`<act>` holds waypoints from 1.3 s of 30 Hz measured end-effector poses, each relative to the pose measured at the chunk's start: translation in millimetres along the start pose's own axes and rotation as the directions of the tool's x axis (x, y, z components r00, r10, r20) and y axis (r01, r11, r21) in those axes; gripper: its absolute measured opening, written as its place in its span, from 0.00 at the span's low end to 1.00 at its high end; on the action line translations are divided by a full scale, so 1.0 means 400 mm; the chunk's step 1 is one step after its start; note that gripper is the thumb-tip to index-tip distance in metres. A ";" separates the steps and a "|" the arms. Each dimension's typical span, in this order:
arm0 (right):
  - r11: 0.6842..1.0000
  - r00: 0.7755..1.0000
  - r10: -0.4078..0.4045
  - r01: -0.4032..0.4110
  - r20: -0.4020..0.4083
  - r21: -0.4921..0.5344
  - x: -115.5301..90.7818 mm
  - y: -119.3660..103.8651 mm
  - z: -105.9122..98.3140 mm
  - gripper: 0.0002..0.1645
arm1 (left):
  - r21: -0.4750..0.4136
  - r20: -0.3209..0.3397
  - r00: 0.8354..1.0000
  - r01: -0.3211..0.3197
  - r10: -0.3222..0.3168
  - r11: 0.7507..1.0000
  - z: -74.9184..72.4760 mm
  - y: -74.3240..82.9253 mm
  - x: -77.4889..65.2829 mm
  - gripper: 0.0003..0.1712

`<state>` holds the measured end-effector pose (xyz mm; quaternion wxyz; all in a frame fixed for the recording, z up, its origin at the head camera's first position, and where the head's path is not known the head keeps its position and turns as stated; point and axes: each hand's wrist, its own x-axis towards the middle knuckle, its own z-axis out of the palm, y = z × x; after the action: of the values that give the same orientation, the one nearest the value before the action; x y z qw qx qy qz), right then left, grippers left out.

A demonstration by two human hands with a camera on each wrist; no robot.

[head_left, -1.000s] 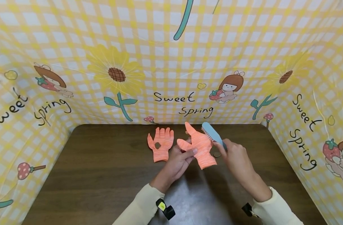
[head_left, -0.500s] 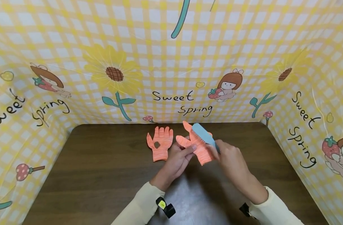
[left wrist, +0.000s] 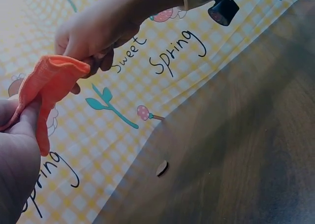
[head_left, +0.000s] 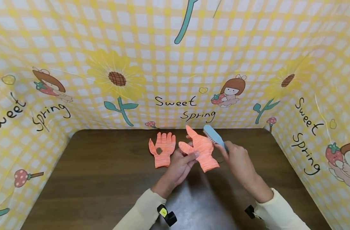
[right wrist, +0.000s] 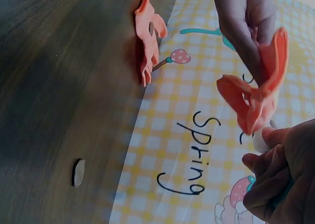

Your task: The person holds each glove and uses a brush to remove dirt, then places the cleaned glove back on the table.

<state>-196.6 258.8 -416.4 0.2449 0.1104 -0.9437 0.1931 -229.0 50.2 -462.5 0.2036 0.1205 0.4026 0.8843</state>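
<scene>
In the head view my left hand pinches an orange knitted glove with the thumb on top, holding it up over the table. My right hand grips a light-blue brush by its handle. The bristles face the glove, right at its upper right edge. In the right wrist view the held glove hangs between both hands, and most of the brush is hidden. A second orange glove lies flat to the left, fingers pointing away, with a dark brown patch on it.
A small flat disc with a dark edge lies on the table behind the held glove. The dark wooden table ends at a yellow checked cloth that stands up at the back and both sides.
The brush swept left over the middle of the held glove half a second ago and is now back at its right edge. The left hand keeps its hold; the other glove stays put.
</scene>
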 end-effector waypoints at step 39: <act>0.996 0.997 -0.076 0.075 0.014 0.038 -0.014 -0.075 -0.016 0.13 | 0.005 0.003 1.000 -0.015 0.015 1.000 -0.006 0.006 0.001 0.29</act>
<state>-179.8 235.0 -404.6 0.2426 0.1520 -0.9369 0.2005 -230.9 47.4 -462.4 0.1972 0.1256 0.4034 0.8847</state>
